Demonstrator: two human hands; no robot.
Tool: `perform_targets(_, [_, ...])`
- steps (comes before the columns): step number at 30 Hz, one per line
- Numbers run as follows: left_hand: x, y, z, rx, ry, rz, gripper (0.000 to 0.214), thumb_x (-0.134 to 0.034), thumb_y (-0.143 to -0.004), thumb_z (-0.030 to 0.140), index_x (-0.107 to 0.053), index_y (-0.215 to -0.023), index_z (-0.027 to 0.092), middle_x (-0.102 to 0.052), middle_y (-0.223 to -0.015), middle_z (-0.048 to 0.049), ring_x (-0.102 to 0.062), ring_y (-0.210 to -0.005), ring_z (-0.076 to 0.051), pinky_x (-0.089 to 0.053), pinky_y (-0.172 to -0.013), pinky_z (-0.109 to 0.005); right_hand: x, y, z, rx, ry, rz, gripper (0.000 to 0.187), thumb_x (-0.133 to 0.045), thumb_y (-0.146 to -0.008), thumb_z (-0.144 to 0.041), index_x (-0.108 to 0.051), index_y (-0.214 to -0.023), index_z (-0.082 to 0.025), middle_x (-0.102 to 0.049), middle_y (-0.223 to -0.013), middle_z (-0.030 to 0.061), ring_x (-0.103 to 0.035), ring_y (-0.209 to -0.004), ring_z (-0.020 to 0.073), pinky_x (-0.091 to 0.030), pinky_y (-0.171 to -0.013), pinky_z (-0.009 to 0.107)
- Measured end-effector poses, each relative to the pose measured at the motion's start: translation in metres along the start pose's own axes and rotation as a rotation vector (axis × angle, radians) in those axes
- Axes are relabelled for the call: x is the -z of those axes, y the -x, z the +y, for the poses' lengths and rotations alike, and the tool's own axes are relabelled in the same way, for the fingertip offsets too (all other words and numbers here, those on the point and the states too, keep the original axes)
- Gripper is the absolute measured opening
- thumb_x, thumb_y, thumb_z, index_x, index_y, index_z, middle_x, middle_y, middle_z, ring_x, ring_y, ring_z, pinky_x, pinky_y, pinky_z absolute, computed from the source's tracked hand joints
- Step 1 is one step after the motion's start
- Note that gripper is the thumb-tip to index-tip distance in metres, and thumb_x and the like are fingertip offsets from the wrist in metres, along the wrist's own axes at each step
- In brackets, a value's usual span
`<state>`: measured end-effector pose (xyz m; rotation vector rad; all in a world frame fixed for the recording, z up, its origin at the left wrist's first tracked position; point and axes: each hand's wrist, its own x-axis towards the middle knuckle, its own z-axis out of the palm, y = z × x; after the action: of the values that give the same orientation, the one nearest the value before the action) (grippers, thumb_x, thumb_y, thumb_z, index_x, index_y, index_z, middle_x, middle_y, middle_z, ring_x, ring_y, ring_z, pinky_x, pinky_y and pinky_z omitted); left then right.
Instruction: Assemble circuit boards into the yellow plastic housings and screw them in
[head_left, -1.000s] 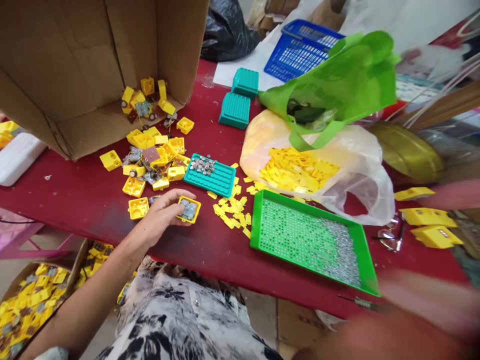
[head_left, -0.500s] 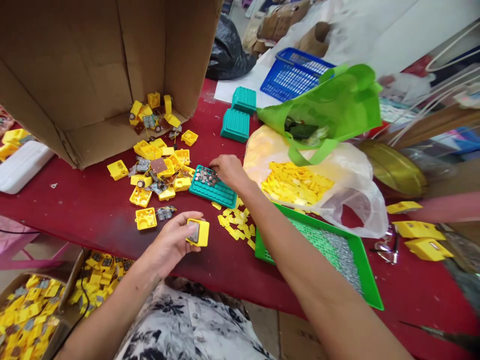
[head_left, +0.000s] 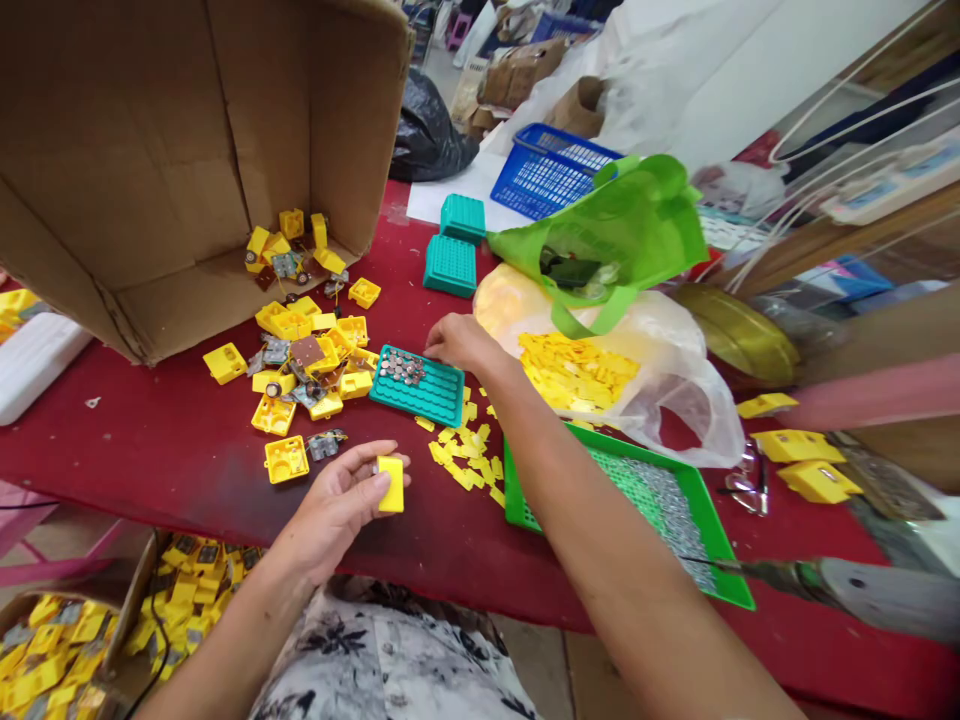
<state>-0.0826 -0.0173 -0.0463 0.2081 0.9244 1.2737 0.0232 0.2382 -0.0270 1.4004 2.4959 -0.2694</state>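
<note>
My left hand (head_left: 339,512) is closed around a small yellow plastic case (head_left: 391,484) above the table's front part, a smooth yellow side showing. My right hand (head_left: 466,343) is at the far edge of a ridged teal tray (head_left: 435,402); its fingers are bent and drawn together, and whatever they pinch is hidden. Small round silver button cells (head_left: 401,367) lie loose in the tray's far left part. Yellow case halves (head_left: 286,459) and grey wired modules (head_left: 327,443) lie left of the tray. Flat yellow strips (head_left: 466,450) are scattered to its right.
A large open carton (head_left: 172,150) stands back left. A green tray (head_left: 630,560) of grey screws lies under my right forearm, a power screwdriver (head_left: 862,590) beside it. Behind are a bag of yellow pieces (head_left: 574,370), a green bag (head_left: 637,220) and a blue basket (head_left: 555,165).
The yellow case in my left hand has turned, so its grey insert no longer shows. My right hand has shifted slightly off the button cells. The view has swung, bringing the screwdriver into sight.
</note>
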Motion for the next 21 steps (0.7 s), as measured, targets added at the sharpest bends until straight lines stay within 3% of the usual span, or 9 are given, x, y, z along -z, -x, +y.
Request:
perform_targets(7, [0.003,0.002,-0.001,-0.026,-0.019,0.034,0.044,-0.085,-0.069,0.029,-0.07,-0.11,0.019,-0.07,-0.119,-0.0102,-0.068,-0.096,-0.019,-0.054,-0.072,-0.025,0.0,-0.001,-0.013,-0.054,0.056,-0.044,0.032,-0.062,-0.093,-0.037,-0.061,-0.117,-0.015,-0.062,-0.116,0.009,-0.063,-0.104,0.0197,-0.055,-0.089,0.039])
perform_targets(12, [0.0,0.003,0.001,-0.035,0.002,0.037,0.041,-0.083,-0.072,0.03,-0.07,-0.109,0.018,-0.07,-0.116,-0.0095,-0.07,-0.095,-0.02,-0.056,-0.073,-0.027,-0.009,0.001,-0.022,-0.099,0.052,0.065,0.038,-0.063,-0.092,-0.037,-0.06,-0.119,-0.012,-0.061,-0.12,0.0128,-0.061,-0.108,0.0219,-0.054,-0.092,0.04])
perform_targets(17, [-0.003,0.003,-0.001,-0.045,0.113,0.048,0.031,-0.072,-0.082,0.026,-0.07,-0.112,0.016,-0.071,-0.103,-0.0083,-0.072,-0.096,-0.023,-0.059,-0.077,-0.029,-0.026,0.008,-0.021,-0.124,-0.008,0.157,0.033,-0.062,-0.093,-0.037,-0.062,-0.117,-0.014,-0.062,-0.118,0.0109,-0.061,-0.109,0.021,-0.053,-0.095,0.04])
perform_targets(21, [-0.004,0.003,-0.005,-0.045,0.167,0.061,0.028,-0.064,-0.087,0.02,-0.069,-0.114,0.014,-0.07,-0.11,-0.0106,-0.072,-0.098,-0.026,-0.06,-0.076,-0.031,-0.025,0.017,-0.017,-0.105,-0.106,0.242,0.022,-0.052,-0.094,-0.017,-0.068,-0.106,-0.007,-0.067,-0.111,0.0183,-0.063,-0.109,0.0267,-0.049,-0.096,0.042])
